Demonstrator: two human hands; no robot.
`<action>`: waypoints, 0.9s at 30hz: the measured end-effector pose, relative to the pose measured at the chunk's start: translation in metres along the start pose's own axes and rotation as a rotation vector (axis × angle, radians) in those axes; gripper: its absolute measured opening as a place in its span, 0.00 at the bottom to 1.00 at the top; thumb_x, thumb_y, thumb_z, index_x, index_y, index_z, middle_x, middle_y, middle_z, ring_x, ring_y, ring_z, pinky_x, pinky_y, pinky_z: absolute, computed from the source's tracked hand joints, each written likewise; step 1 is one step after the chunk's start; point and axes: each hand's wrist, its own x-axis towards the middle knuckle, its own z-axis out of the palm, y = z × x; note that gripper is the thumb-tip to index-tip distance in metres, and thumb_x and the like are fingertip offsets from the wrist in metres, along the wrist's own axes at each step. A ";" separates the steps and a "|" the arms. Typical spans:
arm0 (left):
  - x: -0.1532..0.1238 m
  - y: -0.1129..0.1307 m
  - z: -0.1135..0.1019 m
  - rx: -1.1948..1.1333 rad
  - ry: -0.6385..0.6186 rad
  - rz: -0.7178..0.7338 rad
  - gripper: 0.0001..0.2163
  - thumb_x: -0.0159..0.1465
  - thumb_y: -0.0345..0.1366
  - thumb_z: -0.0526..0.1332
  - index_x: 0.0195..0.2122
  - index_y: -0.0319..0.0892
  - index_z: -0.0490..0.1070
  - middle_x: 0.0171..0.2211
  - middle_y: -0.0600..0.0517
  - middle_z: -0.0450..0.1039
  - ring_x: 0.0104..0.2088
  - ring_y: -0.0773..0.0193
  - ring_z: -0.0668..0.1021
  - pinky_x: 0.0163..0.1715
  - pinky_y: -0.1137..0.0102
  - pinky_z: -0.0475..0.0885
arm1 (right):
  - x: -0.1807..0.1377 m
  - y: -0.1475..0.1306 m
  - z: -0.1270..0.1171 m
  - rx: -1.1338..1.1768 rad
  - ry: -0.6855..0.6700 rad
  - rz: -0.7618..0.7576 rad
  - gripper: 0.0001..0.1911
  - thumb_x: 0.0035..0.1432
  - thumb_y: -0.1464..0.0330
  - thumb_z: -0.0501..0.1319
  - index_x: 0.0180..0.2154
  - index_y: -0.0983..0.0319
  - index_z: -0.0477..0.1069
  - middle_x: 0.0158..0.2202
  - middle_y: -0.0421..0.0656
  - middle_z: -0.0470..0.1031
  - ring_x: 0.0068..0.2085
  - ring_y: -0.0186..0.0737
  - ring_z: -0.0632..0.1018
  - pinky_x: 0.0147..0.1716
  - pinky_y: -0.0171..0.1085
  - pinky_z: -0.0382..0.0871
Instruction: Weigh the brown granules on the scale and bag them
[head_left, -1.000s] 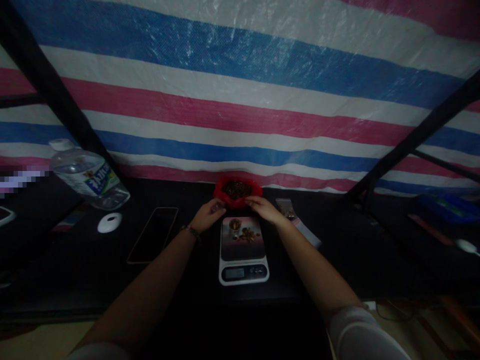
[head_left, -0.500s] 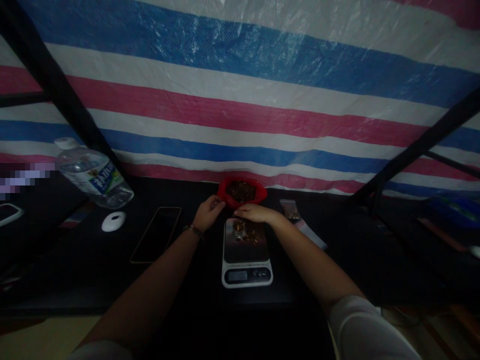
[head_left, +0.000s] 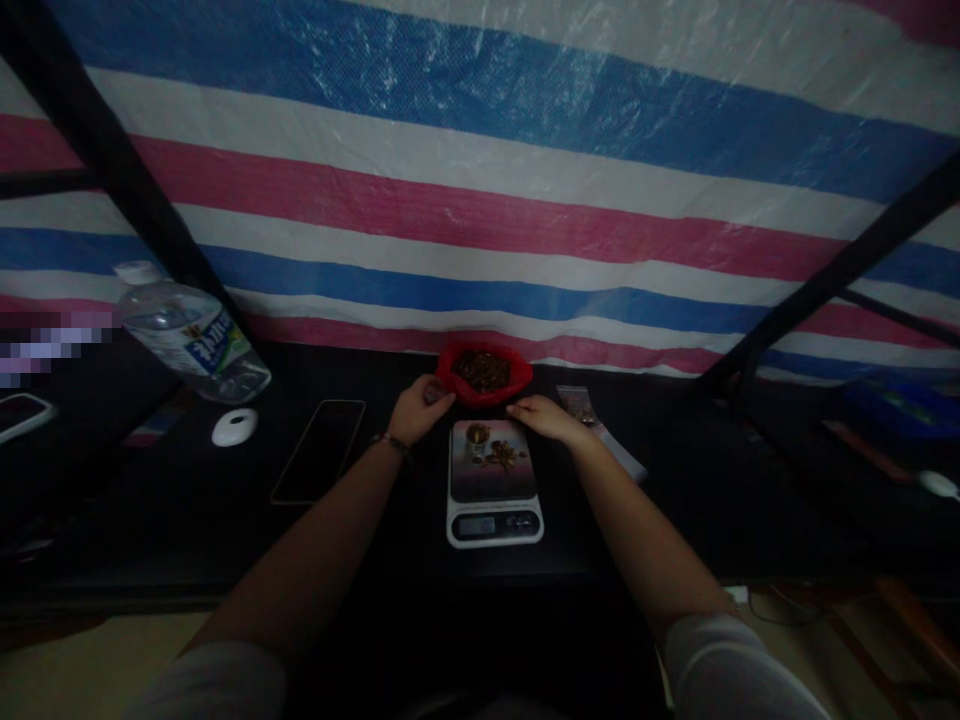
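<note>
My left hand [head_left: 420, 412] is closed at the left side of a red plastic bag [head_left: 484, 400], with a small clear-looking thing in its fingers that I cannot make out. The bag's mouth is spread, and dark brown small pieces [head_left: 482, 372] fill it. My right hand [head_left: 549, 417] lies with fingers stretched out just beyond the top right corner of a white kitchen scale [head_left: 495, 540], close to the bag's front edge. On the scale's platform appear a small jar and a golden-brown heap; whether printed or real, I cannot tell. Its display is lit, with digits too blurred to read.
A zip bag [head_left: 576, 403] with small pieces lies right of the bag, beside flat pale bags [head_left: 621, 455]. Leftward are a dark phone [head_left: 319, 452], a white rounded object [head_left: 235, 427] and a tilted clear bottle [head_left: 195, 335]. A striped sheet [head_left: 480, 200] hangs behind the black table.
My right hand has shifted right, off the scale's far edge, uncovering the platform's top. My left hand stays beside the red bag. The view has shifted slightly.
</note>
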 end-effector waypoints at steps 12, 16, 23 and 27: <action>0.002 -0.004 0.002 0.046 0.046 0.098 0.22 0.56 0.43 0.61 0.51 0.41 0.65 0.46 0.47 0.72 0.44 0.58 0.75 0.45 0.65 0.69 | 0.023 0.000 -0.004 -0.189 0.382 0.008 0.21 0.57 0.70 0.55 0.53 0.63 0.66 0.50 0.48 0.72 0.48 0.39 0.73 0.48 0.36 0.63; 0.002 -0.007 0.005 0.050 -0.045 0.143 0.26 0.56 0.42 0.61 0.55 0.41 0.62 0.50 0.46 0.70 0.47 0.57 0.74 0.49 0.64 0.68 | 0.023 -0.004 -0.003 -0.351 0.234 0.032 0.15 0.55 0.73 0.56 0.44 0.64 0.73 0.45 0.49 0.75 0.46 0.43 0.74 0.48 0.38 0.63; 0.001 -0.005 0.005 0.003 -0.051 0.109 0.27 0.55 0.44 0.62 0.55 0.41 0.61 0.43 0.48 0.74 0.39 0.59 0.77 0.40 0.66 0.71 | -0.002 -0.007 -0.004 -0.316 0.312 0.044 0.13 0.55 0.73 0.55 0.41 0.65 0.74 0.40 0.49 0.76 0.42 0.41 0.74 0.46 0.37 0.64; 0.001 -0.003 0.004 0.109 0.076 -0.034 0.32 0.51 0.51 0.63 0.53 0.37 0.63 0.40 0.45 0.74 0.38 0.57 0.77 0.38 0.66 0.71 | -0.008 -0.020 -0.006 -0.125 0.552 -0.043 0.16 0.56 0.72 0.54 0.47 0.63 0.71 0.44 0.47 0.74 0.45 0.40 0.73 0.48 0.39 0.64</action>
